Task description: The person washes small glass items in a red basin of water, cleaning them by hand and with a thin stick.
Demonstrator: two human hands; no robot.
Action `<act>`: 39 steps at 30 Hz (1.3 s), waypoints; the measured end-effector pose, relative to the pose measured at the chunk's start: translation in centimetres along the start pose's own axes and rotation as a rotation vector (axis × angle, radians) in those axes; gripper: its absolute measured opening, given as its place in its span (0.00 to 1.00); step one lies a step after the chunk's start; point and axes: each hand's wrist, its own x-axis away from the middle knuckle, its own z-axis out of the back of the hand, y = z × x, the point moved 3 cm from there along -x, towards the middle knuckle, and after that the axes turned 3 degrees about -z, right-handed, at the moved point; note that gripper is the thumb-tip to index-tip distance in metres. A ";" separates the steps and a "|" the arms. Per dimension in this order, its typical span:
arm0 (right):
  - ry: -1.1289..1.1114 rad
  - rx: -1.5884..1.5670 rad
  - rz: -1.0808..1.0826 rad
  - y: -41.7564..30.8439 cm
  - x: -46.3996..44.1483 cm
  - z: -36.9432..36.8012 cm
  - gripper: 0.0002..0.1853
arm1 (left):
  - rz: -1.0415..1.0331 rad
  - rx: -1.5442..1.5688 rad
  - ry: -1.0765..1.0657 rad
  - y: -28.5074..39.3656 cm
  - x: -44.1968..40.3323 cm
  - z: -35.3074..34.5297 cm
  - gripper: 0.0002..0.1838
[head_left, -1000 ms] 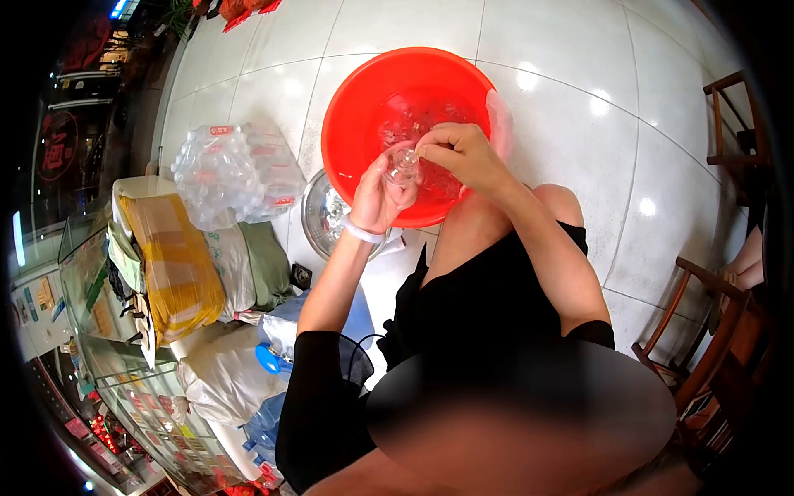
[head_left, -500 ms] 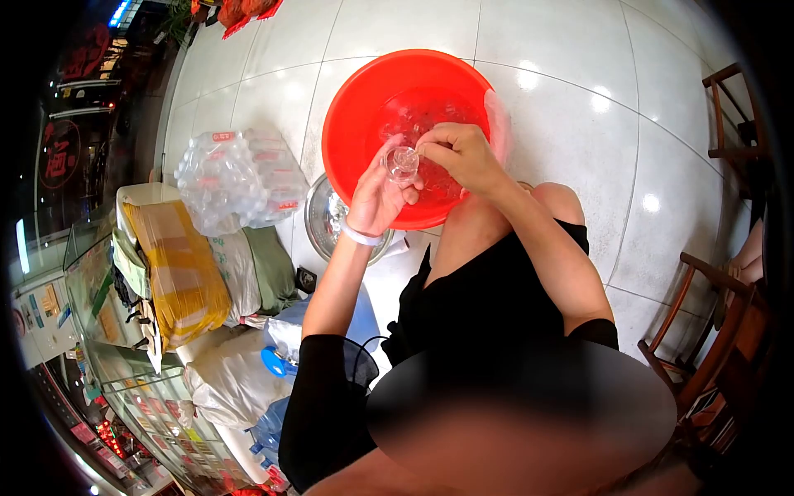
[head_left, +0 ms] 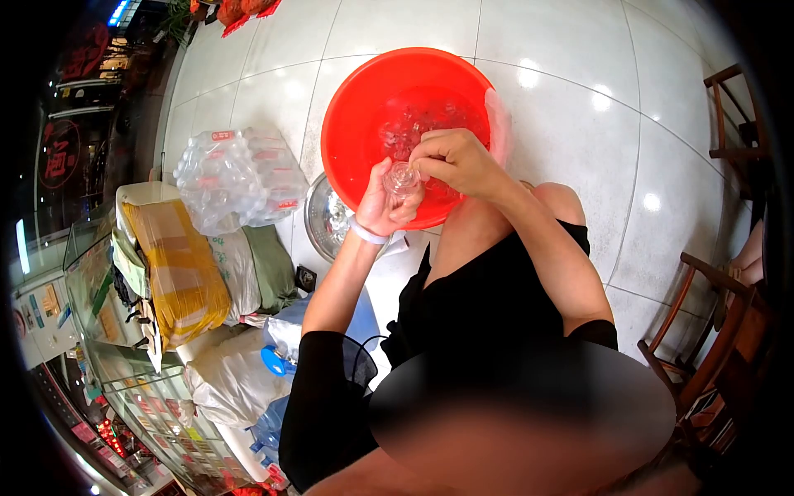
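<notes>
My left hand (head_left: 382, 205) is wrapped round a small clear glass cup (head_left: 401, 178), its mouth facing up toward me. At the cup's right rim, my right hand (head_left: 456, 162) has its thumb and fingers pinched together; whatever is between them is too small to make out. Both hands are over the near part of a big red basin (head_left: 354, 116). Several clear pieces (head_left: 413, 124) lie in the basin, hard to tell apart. Left of the basin, a shiny metal bowl (head_left: 317, 221) holds more clear pieces and is partly hidden by my left hand and the basin.
A plastic-wrapped pack of bottles (head_left: 240, 178) sits on the tiled floor (head_left: 571, 124) at left. Below it are a yellow taped parcel (head_left: 178, 273) and a white sack (head_left: 236, 376). Wooden chairs (head_left: 715, 355) stand at right. Something pale pink (head_left: 498, 128) hangs on the basin's right rim.
My left hand has moved slightly down with the cup, and its fingers now wrap closer round it. My right hand has shifted a little down and left, still pinched at the rim.
</notes>
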 end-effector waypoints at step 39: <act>0.028 -0.031 -0.052 1.4 0.1 -0.5 0.05 | -0.298 -0.289 0.259 1.3 0.6 -1.0 0.21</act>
